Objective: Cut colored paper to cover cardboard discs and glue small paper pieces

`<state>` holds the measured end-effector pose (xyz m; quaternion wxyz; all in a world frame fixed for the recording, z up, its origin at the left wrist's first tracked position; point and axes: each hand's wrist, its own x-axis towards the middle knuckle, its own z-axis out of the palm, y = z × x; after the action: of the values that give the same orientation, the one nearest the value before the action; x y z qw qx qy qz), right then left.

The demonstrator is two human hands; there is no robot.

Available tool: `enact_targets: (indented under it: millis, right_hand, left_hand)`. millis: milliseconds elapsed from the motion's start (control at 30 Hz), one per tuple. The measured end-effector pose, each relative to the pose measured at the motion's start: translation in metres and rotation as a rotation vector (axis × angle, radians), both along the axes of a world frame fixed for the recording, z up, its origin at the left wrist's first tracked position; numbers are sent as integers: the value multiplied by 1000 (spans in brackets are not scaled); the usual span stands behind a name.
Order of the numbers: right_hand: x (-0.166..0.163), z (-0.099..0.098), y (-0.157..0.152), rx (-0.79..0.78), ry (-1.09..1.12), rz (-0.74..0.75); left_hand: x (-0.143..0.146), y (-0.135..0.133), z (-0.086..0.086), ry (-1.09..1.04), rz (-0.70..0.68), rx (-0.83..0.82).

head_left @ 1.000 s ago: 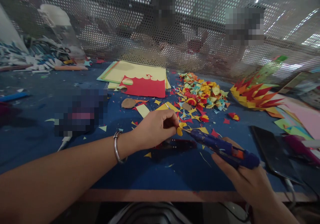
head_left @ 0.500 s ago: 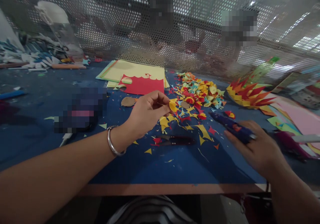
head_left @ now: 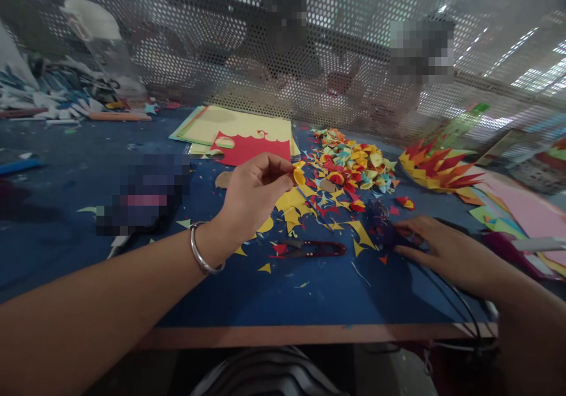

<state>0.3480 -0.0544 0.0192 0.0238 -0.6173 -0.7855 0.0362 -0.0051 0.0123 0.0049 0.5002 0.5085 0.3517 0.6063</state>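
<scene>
My left hand (head_left: 260, 190) pinches a small curled yellow paper piece (head_left: 299, 174) between thumb and fingertips, above the table. To the right, my right hand (head_left: 446, 251) has its fingers and thumb around the rear of a dark blue glue gun (head_left: 382, 228), blurred by motion, low over the table. A dark cord (head_left: 457, 299) trails from it toward the table edge. Between the hands lie thread snips (head_left: 313, 248) with dark red handles, and cut yellow paper scraps (head_left: 294, 204). Behind them is a heap of folded coloured paper pieces (head_left: 356, 160).
Paper sheets (head_left: 252, 119) lie at the back, with a red cut sheet (head_left: 256, 148) on top. A spiky red and yellow paper piece (head_left: 435, 172) stands back right. A phone-like dark object (head_left: 145, 192) lies left. A perforated metal panel (head_left: 186, 60) rises behind.
My right hand has lowered the glue gun and turned it, its cord now showing. My left hand has shifted slightly left and up with the yellow paper piece.
</scene>
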Motion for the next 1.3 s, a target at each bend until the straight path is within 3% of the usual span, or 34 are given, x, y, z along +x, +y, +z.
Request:
enact_targets:
  millis: [233, 500, 700, 933, 1300]
  right_hand:
    - [-12, 18, 4, 34, -64, 40]
    - [-88, 43, 21, 124, 60, 213]
    - [-117, 25, 40, 52, 71, 365]
    - [-153, 5, 33, 29, 159, 564]
    - [-169, -10, 31, -90, 199, 364]
  left_hand:
    - [0, 3, -4, -29, 27, -2]
    - [2, 2, -3, 28, 35, -32]
    - [-1, 7, 0, 48, 91, 15]
    - [2, 12, -2, 66, 119, 25]
    - [2, 8, -4, 158, 69, 14]
